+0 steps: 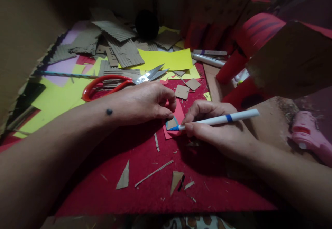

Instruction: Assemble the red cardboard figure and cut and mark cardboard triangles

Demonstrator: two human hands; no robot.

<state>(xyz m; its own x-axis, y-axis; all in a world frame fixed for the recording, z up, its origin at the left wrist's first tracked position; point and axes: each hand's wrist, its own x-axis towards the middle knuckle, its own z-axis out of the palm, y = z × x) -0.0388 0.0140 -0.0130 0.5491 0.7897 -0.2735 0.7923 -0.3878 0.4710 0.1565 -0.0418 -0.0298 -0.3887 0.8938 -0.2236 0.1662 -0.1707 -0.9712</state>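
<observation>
My right hand (218, 122) is closed round a white felt-tip pen (215, 119) with a blue band. Its blue tip touches the lower edge of a small cardboard piece (171, 123) that has a blue outline. Under that piece lies a red paper (178, 110). My left hand (162, 101) reaches in from the left with its fingers curled, thumb and fingertip on the top edge of the cardboard piece. Behind my left wrist, red-handled scissors (109, 84) lie with their blades slightly apart. Two cardboard squares (182, 92) rest just beyond my hands.
Cardboard scraps (114, 28) and yellow paper (166, 59) are heaped at the back. A pencil (67, 74) lies at left. At right stand red paper tubes (232, 66) near a pink glue gun (308, 135). Cardboard offcuts (123, 177) litter the red surface (103, 194) in front.
</observation>
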